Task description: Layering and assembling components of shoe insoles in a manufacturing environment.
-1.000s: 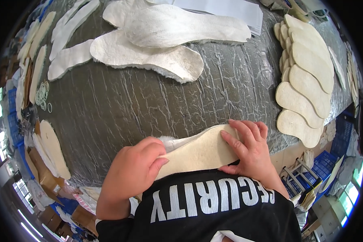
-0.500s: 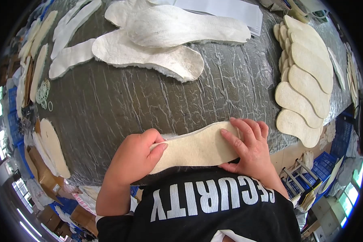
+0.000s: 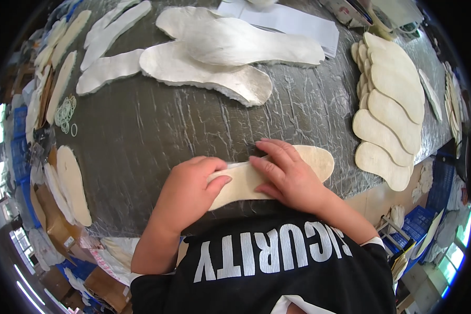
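Note:
A cream insole (image 3: 316, 159) with a thin white edge lies crosswise at the table's near side, close to my body. My left hand (image 3: 188, 188) pinches its left end between thumb and fingers, covering that tip. Across the insole's middle is my right hand (image 3: 293, 178), fingers over the far edge and thumb at the near edge. The rounded right end sticks out past my right hand. Farther off lie white insoles with fluffy undersides (image 3: 209, 68), piled loosely. An overlapping row of cream insoles (image 3: 395, 78) stands at the right.
Pale rubber bands (image 3: 64, 114) lie at the table's left, with more insoles (image 3: 73, 183) along that edge. White paper sheets (image 3: 316, 31) sit at the back, near a clear container (image 3: 397, 15). Beyond the table are a cardboard box (image 3: 60, 225), a ladder (image 3: 395, 233) and blue crates (image 3: 418, 222).
My right hand has moved left from the insole's right end to its middle, uncovering that end. My left hand keeps its pinch on the left end. The view has shifted slightly.

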`<action>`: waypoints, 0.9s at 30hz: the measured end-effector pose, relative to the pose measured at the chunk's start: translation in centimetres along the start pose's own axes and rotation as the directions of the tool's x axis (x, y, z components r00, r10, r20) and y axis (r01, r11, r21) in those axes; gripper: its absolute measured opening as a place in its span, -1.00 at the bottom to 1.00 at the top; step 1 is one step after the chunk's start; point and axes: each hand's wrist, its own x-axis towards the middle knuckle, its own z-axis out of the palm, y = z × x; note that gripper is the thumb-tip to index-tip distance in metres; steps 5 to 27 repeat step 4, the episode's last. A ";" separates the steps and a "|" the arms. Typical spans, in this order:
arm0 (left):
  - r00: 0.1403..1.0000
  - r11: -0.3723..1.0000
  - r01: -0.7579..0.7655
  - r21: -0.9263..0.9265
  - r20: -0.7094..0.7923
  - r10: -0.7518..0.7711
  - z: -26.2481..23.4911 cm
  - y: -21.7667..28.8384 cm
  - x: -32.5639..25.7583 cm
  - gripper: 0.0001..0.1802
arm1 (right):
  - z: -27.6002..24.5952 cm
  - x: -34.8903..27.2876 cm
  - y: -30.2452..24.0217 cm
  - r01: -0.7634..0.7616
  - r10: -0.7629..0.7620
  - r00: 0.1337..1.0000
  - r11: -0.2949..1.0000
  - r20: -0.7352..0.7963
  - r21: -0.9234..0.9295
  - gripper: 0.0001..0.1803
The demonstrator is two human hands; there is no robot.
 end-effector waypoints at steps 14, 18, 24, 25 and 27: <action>0.974 0.869 0.221 -0.442 0.058 -0.218 -0.8 -2.5 -2.5 -0.57 | 0.2 0.3 0.0 -0.031 0.028 0.999 0.996 -0.035 -0.085 -0.39; 0.974 0.869 0.221 -0.442 0.058 -0.218 -0.8 -2.5 -2.5 -0.57 | 0.2 0.3 0.0 -0.031 0.028 0.999 0.996 -0.035 -0.085 -0.39; 0.974 0.869 0.221 -0.442 0.058 -0.218 -0.8 -2.5 -2.5 -0.57 | 0.2 0.3 0.0 -0.031 0.028 0.999 0.996 -0.035 -0.085 -0.39; 0.974 0.869 0.221 -0.442 0.058 -0.218 -0.8 -2.5 -2.5 -0.57 | 0.2 0.3 0.0 -0.031 0.028 0.999 0.996 -0.035 -0.085 -0.39; 0.974 0.869 0.221 -0.442 0.058 -0.218 -0.8 -2.5 -2.5 -0.57 | 0.2 0.3 0.0 -0.031 0.028 0.999 0.996 -0.035 -0.085 -0.39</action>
